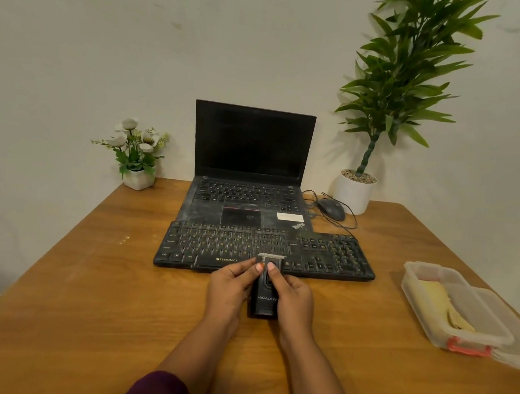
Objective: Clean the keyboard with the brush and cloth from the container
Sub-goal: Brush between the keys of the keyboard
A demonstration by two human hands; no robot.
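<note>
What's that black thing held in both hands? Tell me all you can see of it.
It is a black brush, blocky, plastic by its look, with a strip of pale grey bristles at the far end and faint white lettering on the handle. It points away from the person, bristles at the front rows of the dusty keyboard. The left hand and right hand grip its sides.
</note>
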